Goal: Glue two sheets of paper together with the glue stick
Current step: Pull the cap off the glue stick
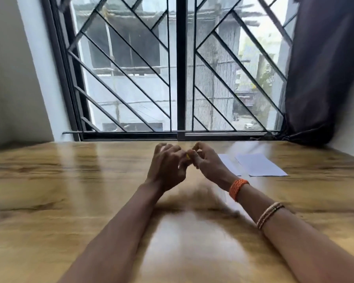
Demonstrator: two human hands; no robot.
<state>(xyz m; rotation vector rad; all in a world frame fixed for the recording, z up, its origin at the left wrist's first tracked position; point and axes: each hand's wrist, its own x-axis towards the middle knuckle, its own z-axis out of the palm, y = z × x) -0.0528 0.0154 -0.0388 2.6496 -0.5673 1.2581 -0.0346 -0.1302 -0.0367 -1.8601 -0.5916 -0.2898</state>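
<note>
Yellow shows in a thin sliver between the 2 hands at the centre of the frame, most likely the glue stick [187,156], though blur and the fingers hide nearly all of it. The left hand [168,166] and right hand [207,162] meet above the wooden bench [70,180], fingers curled in toward that small object. Both seem to pinch it, perhaps to pull a cap, but the exact grip of each hand is too smeared to state firmly.

2 white paper sheets [260,165] lie flat on the bench at right of centre, just beyond the right wrist with its orange band [237,188]. They sit side by side, the nearer one partly hidden by the right hand; whether they overlap I cannot tell.

I judge the stick light, rigid and smooth, best held round its barrel. Paper this thin is floppy and easily creased or slid, so it wants a flat palm holding it down near an edge.
</note>
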